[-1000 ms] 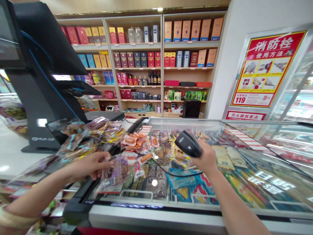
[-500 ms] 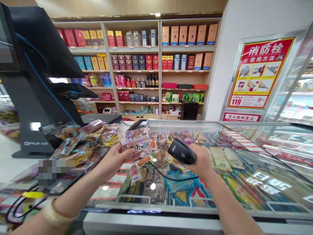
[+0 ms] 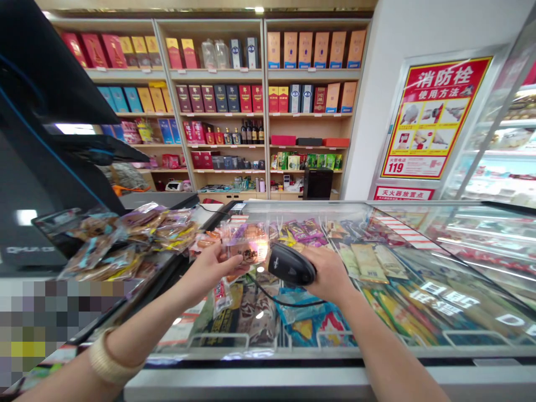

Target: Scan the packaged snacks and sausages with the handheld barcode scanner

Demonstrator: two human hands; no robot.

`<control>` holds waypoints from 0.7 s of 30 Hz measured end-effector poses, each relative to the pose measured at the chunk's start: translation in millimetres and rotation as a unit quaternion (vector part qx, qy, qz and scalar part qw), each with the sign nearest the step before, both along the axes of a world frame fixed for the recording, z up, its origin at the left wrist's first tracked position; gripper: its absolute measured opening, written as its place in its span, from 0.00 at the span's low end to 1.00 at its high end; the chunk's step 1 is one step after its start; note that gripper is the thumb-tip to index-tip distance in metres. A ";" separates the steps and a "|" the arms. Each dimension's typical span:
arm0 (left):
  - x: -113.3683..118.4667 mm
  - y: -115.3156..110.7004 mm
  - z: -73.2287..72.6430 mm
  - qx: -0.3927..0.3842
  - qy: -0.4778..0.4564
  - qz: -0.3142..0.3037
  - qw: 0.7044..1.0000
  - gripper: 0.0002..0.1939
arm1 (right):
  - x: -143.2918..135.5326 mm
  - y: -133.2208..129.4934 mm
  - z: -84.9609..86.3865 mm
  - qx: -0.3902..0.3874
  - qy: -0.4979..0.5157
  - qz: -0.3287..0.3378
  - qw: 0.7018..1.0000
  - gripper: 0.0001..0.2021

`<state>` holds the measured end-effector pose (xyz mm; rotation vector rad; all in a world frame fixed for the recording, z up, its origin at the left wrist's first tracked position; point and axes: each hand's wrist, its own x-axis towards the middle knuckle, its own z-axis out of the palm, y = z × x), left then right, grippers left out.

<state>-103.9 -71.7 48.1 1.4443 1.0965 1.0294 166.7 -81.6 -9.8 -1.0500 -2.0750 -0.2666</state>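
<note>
Pinched in my left hand (image 3: 220, 265) is a clear snack packet (image 3: 247, 237) with purple and brown print, raised above the glass-topped freezer (image 3: 318, 353). A bright glow lies on the packet's right end. My right hand (image 3: 329, 273) is wrapped round a black barcode scanner (image 3: 291, 263), whose front points left at the packet, a small gap apart. The scanner's black cable (image 3: 288, 304) curves below. Under my left hand a small snack packet (image 3: 221, 296) with red and white print lies on the glass. More small packets (image 3: 205, 241) show beside my left fingers, partly hidden.
A pile of packaged snacks (image 3: 138, 234) lies on the left, in front of a dark checkout screen (image 3: 54, 61). Beneath the freezer glass lie bagged goods (image 3: 310, 324). Shelves of boxes (image 3: 218, 99) and a red wall sign (image 3: 435, 117) stand behind.
The scanner has moved left, close to the packet, and a glow now lights the packet. The packet is turned more towards the scanner. The view has shifted slightly right.
</note>
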 end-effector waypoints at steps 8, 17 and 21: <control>14.9 15.3 -10.8 -0.043 -0.090 -0.013 0.995 0.27 | 11.0 2.1 2.6 0.127 0.115 -0.074 0.982 0.08; 82.0 51.0 -41.9 -0.144 -0.146 -0.048 0.978 0.34 | 27.9 9.2 -2.3 0.148 0.219 -0.148 0.953 0.15; 93.6 64.6 -52.5 -0.008 0.089 0.019 0.996 0.36 | 27.7 9.0 -2.4 0.137 0.211 -0.145 0.957 0.14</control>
